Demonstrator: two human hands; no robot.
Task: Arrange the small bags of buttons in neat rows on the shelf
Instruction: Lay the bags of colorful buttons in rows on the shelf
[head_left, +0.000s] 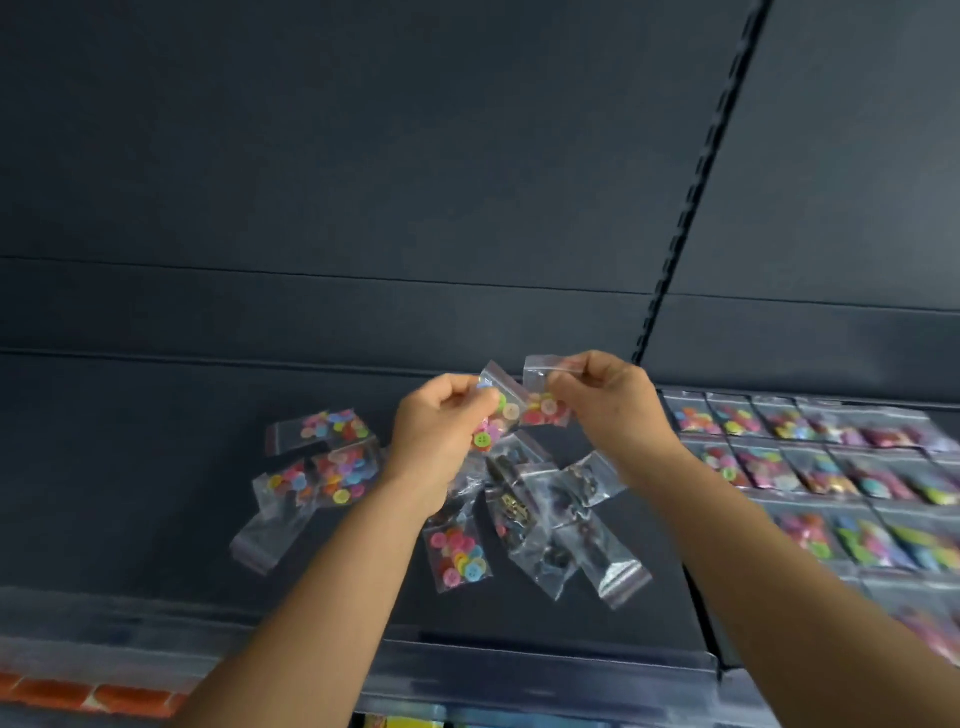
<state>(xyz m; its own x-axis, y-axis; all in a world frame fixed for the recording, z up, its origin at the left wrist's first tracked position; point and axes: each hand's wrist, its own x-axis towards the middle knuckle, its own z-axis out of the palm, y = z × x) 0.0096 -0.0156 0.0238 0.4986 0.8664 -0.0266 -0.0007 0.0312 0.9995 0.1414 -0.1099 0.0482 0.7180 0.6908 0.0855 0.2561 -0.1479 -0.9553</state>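
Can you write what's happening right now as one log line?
left hand: holds button bag | right hand: holds second bag | loose pile: unsorted | rows: right side of shelf

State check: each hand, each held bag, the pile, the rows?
Left hand: grips a clear bag of multicoloured buttons, lifted off the dark shelf.
Right hand: pinches a second clear bag of red and pink buttons by its top, also lifted.
Loose pile of clear button bags: jumbled, overlapping, unsorted.
Rowed button bags: flat, aligned on the right.
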